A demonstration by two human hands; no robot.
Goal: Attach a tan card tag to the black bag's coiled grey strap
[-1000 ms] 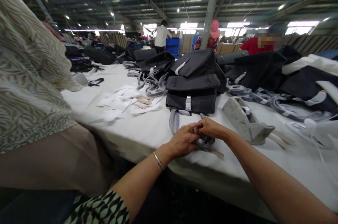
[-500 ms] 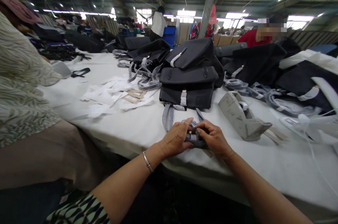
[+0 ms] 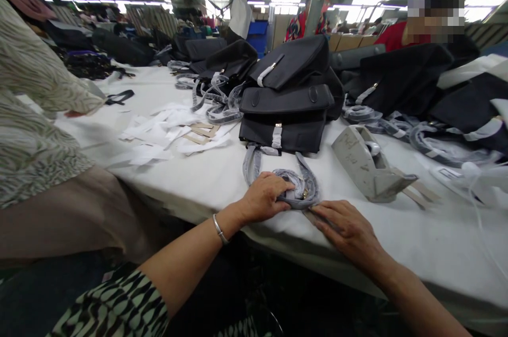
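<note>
The person's left hand (image 3: 266, 197), a silver bangle at its wrist, pinches the left edge of a coiled, plastic-wrapped grey strap (image 3: 311, 186), which lies before a black leather-like bag (image 3: 282, 120) on the white-covered surface (image 3: 214, 181). The right hand (image 3: 347, 226) grasps a flat brown strip (image 3: 323, 219) beside the coil, near a grey tape dispenser (image 3: 359, 165).

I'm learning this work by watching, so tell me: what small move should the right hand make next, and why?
I'd have the right hand pinch the brown strip and lift it slightly. Its fingers lie against that strip, beside the coiled strap, and the left hand seems to steady the coil, so the strip looks like the easiest thing to pick up.
</note>
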